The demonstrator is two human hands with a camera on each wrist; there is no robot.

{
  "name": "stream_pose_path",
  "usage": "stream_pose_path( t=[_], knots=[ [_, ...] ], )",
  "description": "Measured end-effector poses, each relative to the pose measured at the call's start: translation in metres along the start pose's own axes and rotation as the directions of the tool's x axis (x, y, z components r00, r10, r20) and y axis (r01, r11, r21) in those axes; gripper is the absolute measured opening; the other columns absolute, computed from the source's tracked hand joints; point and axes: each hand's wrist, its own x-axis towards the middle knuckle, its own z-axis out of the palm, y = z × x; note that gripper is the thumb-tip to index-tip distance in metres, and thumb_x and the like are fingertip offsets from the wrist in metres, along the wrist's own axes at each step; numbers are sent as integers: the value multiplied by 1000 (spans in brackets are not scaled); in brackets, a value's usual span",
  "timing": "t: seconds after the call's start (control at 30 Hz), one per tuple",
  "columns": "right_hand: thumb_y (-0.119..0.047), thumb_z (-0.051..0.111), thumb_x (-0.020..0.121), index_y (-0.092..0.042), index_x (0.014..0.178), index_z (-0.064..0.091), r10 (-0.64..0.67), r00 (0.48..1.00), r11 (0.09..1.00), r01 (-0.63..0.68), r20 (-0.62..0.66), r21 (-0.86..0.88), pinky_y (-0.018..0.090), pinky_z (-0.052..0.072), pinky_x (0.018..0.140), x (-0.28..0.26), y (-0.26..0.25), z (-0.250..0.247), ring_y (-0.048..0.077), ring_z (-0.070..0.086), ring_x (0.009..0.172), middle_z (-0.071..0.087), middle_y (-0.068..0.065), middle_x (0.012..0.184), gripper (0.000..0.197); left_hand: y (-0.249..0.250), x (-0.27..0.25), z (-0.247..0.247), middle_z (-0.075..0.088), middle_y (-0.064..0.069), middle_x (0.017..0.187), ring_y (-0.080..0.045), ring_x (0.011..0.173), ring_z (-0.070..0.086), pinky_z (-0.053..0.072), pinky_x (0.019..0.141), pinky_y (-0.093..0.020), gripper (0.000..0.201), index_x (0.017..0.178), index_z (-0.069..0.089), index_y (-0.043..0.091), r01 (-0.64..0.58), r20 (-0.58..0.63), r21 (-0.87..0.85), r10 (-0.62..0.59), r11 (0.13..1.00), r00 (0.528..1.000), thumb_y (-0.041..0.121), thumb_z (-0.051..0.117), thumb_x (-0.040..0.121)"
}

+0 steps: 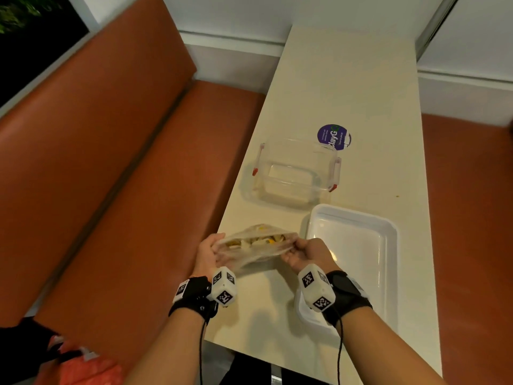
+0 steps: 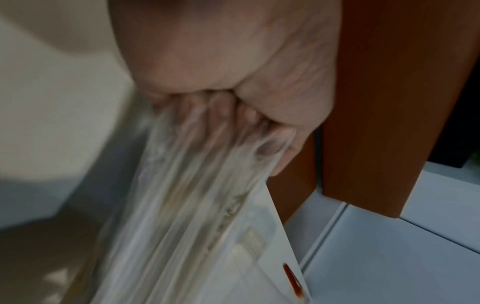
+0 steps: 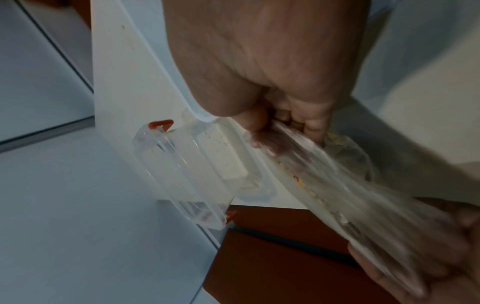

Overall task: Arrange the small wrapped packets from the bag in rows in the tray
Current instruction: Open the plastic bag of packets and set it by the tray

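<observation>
Orange bench seats [image 1: 116,168] run along the left of a narrow cream worktop [image 1: 347,87], and everything for the job sits at its near end. Both hands are up at the mouth of a clear plastic bag [image 1: 255,250] that rests on the worktop just left of the white tray [image 1: 388,245]. The left hand [image 1: 209,252] has its fingers curled tight into a bunch of the film, and the right hand [image 1: 306,252] pinches the opposite edge the same way. Held apart like that, they stretch the opening taut between them, which I take to be a pull to open the bag or widen it for reaching in. The packets [image 1: 256,241], pale with some yellow, are all inside the bag, heaped near its far side; how many I cannot tell.

None has reached the tray, so the arranging has not begun. It lies lengthwise close by the right hand, so a packet lifted out would have only a short way to travel. Beyond the bag stands a clear box [image 1: 294,173] with red-tipped clips, nothing showing inside it, and a round purple sticker [image 1: 333,136] just behind that. The film looks thin and stretchy; a hard tug might split it or spill the packets.
</observation>
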Motion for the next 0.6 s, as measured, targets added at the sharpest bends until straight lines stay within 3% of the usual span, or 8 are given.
stream_pose_path(
  t=[0.07, 0.17, 0.27, 0.3, 0.37, 0.43, 0.5, 0.6],
  knots=[
    [8, 30, 100, 17, 99, 64, 21, 997, 1000, -19, 68, -22, 48, 63, 67, -3, 2, 2, 37, 70, 74, 70, 29, 101, 35, 0, 4, -2, 74, -13, 80, -32, 68, 67, 54, 69, -35, 23, 74, 75, 11, 14, 10, -130, -13, 991, 1000, 34, 74, 75],
    [6, 42, 89, 22, 120, 62, 18, 992, 998, -11, 125, -56, 52, 50, 108, -1, 8, 2, 45, 66, 115, 68, 34, 119, 40, 4, -6, 1, 77, -8, 87, -26, 84, 66, 50, 75, -37, 36, 91, 77, 16, -56, 18, 8, 55, 998, 998, 50, 68, 91],
    [4, 45, 88, 20, 120, 63, -19, 996, 996, 26, 84, -83, 49, 45, 110, 3, 8, 2, 50, 53, 133, 63, 32, 128, 40, -4, -13, -2, 61, 1, 74, -18, 67, 50, 44, 64, -32, 62, 91, 68, 15, -103, -142, 367, 165, 925, 976, 73, 81, 71],
    [3, 46, 89, 19, 123, 62, -31, 995, 996, 38, 91, -76, 46, 45, 109, 4, 9, 3, 49, 51, 137, 62, 32, 129, 41, -7, -14, -3, 63, 0, 79, -17, 68, 52, 50, 64, -33, 67, 96, 67, 13, -64, -135, 379, 124, 923, 983, 72, 84, 68],
    [-1, 43, 96, 16, 129, 60, -33, 997, 995, 39, 63, -94, 47, 48, 110, 10, 11, 0, 47, 60, 125, 65, 31, 128, 41, -10, -18, 6, 68, -9, 101, -23, 82, 67, 61, 78, -42, 53, 109, 64, 10, 83, -55, 271, -70, 959, 996, 50, 86, 82],
    [-1, 39, 99, 15, 129, 60, -21, 998, 995, 26, 55, -101, 47, 60, 94, 10, 16, 0, 45, 65, 114, 67, 31, 124, 40, -12, -15, 13, 66, -14, 108, -28, 90, 69, 60, 81, -45, 27, 115, 64, 2, 179, -20, 89, -178, 980, 984, 21, 73, 98],
    [0, 38, 97, 15, 132, 59, -31, 998, 994, 36, 53, -104, 48, 61, 86, 11, 17, -1, 44, 64, 117, 64, 31, 128, 43, -15, -5, 15, 68, -17, 109, -27, 94, 68, 58, 83, -44, 16, 115, 63, -1, 153, -54, -20, -154, 988, 987, 10, 61, 105],
    [3, 41, 88, 14, 125, 63, -35, 997, 996, 41, 73, -84, 52, 52, 107, 12, 15, -3, 42, 66, 109, 66, 28, 118, 44, -19, 2, 14, 69, -17, 114, -29, 110, 65, 50, 107, -45, 16, 104, 62, 3, 83, -60, -186, -95, 979, 994, 13, 50, 110]
  ],
)
